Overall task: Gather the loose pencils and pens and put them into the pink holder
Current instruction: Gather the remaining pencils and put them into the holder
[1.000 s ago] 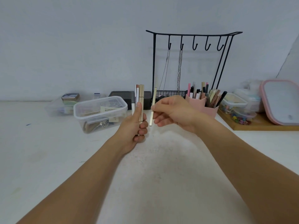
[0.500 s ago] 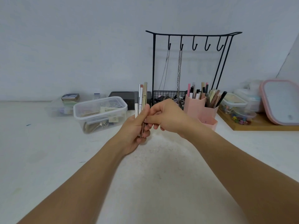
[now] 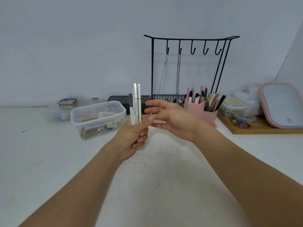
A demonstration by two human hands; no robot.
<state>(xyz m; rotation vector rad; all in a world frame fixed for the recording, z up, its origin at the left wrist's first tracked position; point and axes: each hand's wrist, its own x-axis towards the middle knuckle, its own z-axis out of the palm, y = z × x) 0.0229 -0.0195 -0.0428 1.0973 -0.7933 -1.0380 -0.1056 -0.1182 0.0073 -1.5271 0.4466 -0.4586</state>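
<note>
My left hand [image 3: 133, 138] is shut on a bundle of pens and pencils [image 3: 135, 104], white, grey and beige, held upright above the white table. My right hand [image 3: 170, 118] hovers just right of the bundle, fingers spread and blurred, holding nothing. The pink holder [image 3: 199, 111], with several compartments, stands behind my right hand and has several pens and pencils standing in it.
A clear lidded plastic box [image 3: 98, 118] sits left of my left hand. A black wire hook stand [image 3: 190, 46] with hanging chains rises at the back. On the right, a wooden tray [image 3: 265, 130] carries small containers, with a pink-rimmed lid [image 3: 283, 104] leaning behind.
My right hand brought a beige pencil to the bundle, my left hand took it in, and my right hand has let go and opened to the right.
</note>
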